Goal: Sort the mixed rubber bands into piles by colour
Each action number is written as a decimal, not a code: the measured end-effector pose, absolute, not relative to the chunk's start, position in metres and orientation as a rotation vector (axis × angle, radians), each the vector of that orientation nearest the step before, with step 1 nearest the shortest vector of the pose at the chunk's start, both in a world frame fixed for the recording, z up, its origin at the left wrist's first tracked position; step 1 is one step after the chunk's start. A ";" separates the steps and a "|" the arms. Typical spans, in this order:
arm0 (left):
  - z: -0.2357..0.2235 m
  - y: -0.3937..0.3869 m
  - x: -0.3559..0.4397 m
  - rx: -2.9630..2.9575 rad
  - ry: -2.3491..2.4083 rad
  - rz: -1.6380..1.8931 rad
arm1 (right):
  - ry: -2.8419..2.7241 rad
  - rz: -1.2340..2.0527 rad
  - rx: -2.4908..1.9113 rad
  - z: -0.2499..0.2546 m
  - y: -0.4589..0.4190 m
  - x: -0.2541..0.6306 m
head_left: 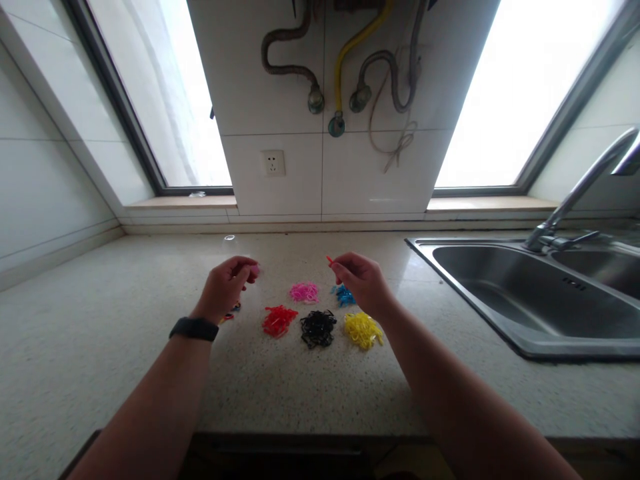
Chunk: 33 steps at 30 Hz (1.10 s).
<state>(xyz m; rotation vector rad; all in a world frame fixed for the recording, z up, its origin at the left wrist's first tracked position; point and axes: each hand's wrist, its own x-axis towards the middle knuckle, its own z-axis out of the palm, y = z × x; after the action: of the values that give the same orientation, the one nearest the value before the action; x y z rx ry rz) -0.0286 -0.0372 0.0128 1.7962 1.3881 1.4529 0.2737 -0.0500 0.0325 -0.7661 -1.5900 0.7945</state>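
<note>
Small piles of tiny elastic bands lie on the speckled countertop (310, 387): pink (304, 292), blue (343, 295), red (278, 321), black (318, 328) and yellow (363, 330). My right hand (363, 280) hovers above the blue pile, fingers pinched on a small red band (329, 261). My left hand (227, 285), with a black wristband, is raised left of the piles, its fingers curled together on something pink I can barely make out. A few mixed bands (232, 311) peek out beneath it.
A steel sink (530, 300) with a tap (580, 193) fills the right side. The tiled back wall carries a socket (273, 163) and hoses (345, 73), with windows on both sides. The counter's front edge runs just below my forearms.
</note>
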 end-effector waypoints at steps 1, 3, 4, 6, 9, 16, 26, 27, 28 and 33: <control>0.011 -0.037 -0.030 1.806 1.414 1.443 | -1.592 0.796 -0.769 0.033 -0.051 0.274; 0.009 -0.036 -0.029 1.864 1.437 1.415 | -1.590 0.804 -0.773 0.033 -0.051 0.273; 0.009 -0.036 -0.028 1.900 1.437 1.396 | -1.589 0.808 -0.772 0.033 -0.052 0.273; 0.010 -0.036 -0.026 1.971 1.434 1.367 | -1.588 0.812 -0.766 0.032 -0.052 0.273; 0.008 -0.035 -0.025 2.041 1.444 1.358 | -1.597 0.816 -0.759 0.032 -0.051 0.273; 0.005 -0.031 -0.025 2.095 1.481 1.379 | -1.675 0.820 -0.787 0.028 -0.057 0.263; 0.003 -0.027 -0.024 2.106 1.495 1.418 | -2.440 0.059 -0.876 0.021 -0.070 0.230; 0.003 -0.026 -0.024 2.109 1.499 1.418 | -2.475 0.027 -0.881 0.021 -0.071 0.224; 0.003 -0.026 -0.023 2.110 1.504 1.417 | -2.498 0.002 -0.891 0.021 -0.072 0.219; 0.005 -0.027 -0.022 2.117 1.502 1.421 | -2.573 -0.149 -0.914 0.017 -0.072 0.194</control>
<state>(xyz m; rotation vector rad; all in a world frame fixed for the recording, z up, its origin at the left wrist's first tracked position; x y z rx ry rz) -0.0218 -0.0266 0.0050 2.1173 1.5023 1.4213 0.1943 -0.0716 0.0174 -0.9138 -2.5728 -0.1486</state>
